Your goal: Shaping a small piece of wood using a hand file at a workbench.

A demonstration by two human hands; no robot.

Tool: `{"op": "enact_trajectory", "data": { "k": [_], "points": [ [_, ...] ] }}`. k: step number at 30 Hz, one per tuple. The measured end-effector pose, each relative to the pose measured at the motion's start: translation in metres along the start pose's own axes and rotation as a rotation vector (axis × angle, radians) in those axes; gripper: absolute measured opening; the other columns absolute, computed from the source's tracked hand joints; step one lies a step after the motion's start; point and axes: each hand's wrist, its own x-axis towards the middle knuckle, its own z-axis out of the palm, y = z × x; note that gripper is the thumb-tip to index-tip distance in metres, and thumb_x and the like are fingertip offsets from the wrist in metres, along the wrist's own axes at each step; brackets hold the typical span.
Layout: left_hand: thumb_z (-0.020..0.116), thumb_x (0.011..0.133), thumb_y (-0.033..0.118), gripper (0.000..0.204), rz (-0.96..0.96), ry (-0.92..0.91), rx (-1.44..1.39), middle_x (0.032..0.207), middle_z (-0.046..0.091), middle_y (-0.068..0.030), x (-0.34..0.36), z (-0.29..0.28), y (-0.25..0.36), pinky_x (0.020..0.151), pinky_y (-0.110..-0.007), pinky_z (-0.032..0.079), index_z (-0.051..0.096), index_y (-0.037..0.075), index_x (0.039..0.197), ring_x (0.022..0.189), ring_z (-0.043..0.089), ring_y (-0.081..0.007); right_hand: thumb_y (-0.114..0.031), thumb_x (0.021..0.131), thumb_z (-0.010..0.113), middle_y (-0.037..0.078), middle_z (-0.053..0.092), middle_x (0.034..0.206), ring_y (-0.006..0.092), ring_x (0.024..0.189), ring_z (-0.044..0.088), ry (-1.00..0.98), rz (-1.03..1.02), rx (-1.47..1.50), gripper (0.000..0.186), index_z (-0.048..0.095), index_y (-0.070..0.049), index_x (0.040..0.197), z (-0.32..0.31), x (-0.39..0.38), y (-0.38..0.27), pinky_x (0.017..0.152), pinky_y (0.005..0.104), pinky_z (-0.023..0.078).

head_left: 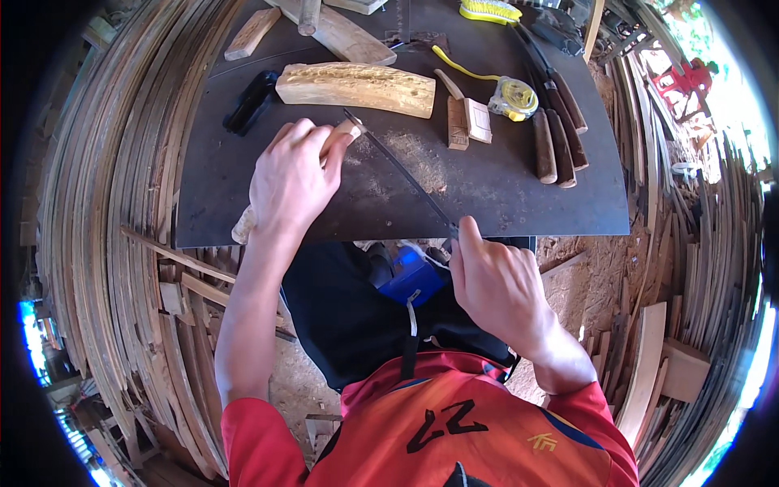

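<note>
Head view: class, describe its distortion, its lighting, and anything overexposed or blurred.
Head view: fisheye bends the stacked wooden slats into arcs toward the black rim; daylight blows out the right edge near the red object; the dark work table, left hand and right hand are evenly lit and sharp.

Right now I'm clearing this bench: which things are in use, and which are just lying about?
In use:
left hand
small wood piece
long file
right hand

Lying about:
carved block
tape measure
wooden-handled tools
yellow brush
</note>
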Motion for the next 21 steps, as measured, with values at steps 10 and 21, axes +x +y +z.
{"op": "enact_trajectory", "data": {
  "k": [10, 21],
  "points": [
    [0.072, 0.102, 0.031, 0.027, 0.026, 0.035, 0.045, 0.090, 0.073, -0.0121, 0.003, 0.000, -0.004, 0.080, -0.045, 0.061, 0.078, 0.007, 0.093, 0.090, 0.074, -0.0317, -0.017, 0.106, 0.061, 0.018, 0.066, 0.058, 0.0381, 0.054, 0.070, 0.056, -0.043, -0.013, 0.018, 0.056, 0.000, 0.101, 0.007, 0.036, -0.005, 0.049, 0.0507, 0.056],
    [0.071, 0.105, 0.034, 0.028, -0.059, -0.010, 0.048, 0.093, 0.071, -0.0117, 0.000, 0.002, -0.001, 0.082, -0.048, 0.059, 0.079, 0.007, 0.103, 0.093, 0.072, -0.0343, -0.015, 0.107, 0.061, 0.013, 0.064, 0.060, 0.0364, 0.053, 0.067, -0.092, 0.051, -0.073, 0.014, 0.053, -0.004, 0.103, -0.020, -0.032, 0.012, 0.048, 0.0495, 0.051]
  ]
}}
